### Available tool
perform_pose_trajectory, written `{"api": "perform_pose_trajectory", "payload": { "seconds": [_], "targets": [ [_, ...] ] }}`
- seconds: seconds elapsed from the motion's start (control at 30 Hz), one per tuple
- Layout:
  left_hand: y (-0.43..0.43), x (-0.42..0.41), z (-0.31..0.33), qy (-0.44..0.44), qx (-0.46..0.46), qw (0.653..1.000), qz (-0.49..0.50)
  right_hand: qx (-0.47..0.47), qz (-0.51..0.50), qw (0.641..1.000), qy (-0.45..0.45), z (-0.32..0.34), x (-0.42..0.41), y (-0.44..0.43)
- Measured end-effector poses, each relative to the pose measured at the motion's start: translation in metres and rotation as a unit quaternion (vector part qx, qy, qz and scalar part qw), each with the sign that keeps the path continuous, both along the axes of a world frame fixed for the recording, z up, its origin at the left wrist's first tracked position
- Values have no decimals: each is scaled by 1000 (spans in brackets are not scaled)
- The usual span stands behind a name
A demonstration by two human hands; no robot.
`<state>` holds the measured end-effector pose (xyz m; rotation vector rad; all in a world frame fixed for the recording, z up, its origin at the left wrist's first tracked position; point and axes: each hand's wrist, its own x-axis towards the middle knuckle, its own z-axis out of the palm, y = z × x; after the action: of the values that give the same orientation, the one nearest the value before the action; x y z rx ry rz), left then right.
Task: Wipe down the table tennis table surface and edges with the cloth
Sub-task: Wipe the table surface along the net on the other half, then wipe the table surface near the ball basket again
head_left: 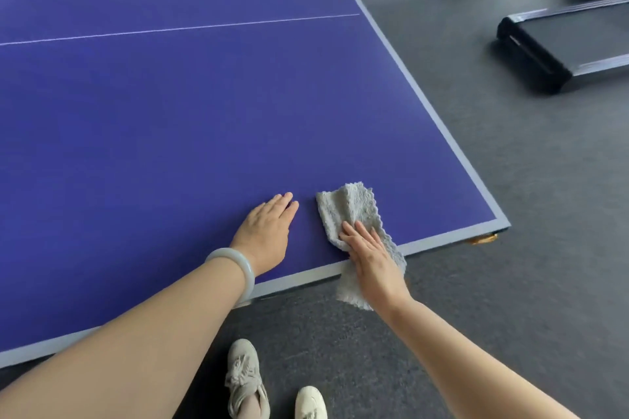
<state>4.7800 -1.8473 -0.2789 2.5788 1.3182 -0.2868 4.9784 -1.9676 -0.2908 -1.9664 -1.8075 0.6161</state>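
Bare forearms reach in from 6 o'clock. Left hand (267,231), pale bangle (235,269) at the wrist, lies flat on the blue bench (170,112), fingers straight and together. Just beside it at 3 o'clock, right hand (372,265) presses flat, fingers extended, on the grey cloth (347,211), which lies across the bench's near edge, one end hanging over. Pale shoes (243,381) on the grey floor (510,282) below.
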Motion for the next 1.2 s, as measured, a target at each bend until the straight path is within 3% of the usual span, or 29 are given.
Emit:
{"api": "perform_pose_trajectory", "payload": {
  "seconds": [0.2,0.37,0.5,0.63,0.8,0.87,1.03,1.2],
  "targets": [
    [-48,-69,64,103,-62,978,172,-87,93,992,27,61,-71,-7],
    [-92,-132,117,-37,-39,943,328,-4,178,980,92,140,-151,12],
    [-131,-179,154,-119,-16,911,394,13,274,961,42,165,-231,13],
    [-166,-240,173,-194,11,857,477,36,361,931,36,188,-316,-3],
    [-217,-329,186,-349,9,714,607,-2,442,896,50,198,-431,-32],
    [-242,-374,193,-375,10,679,631,-22,467,881,69,201,-487,-47],
    [-311,-515,197,-303,58,674,672,-63,524,845,92,204,-642,-84],
    [-371,-651,202,-313,113,623,708,-92,557,818,110,207,-792,-124]
  ]
}}
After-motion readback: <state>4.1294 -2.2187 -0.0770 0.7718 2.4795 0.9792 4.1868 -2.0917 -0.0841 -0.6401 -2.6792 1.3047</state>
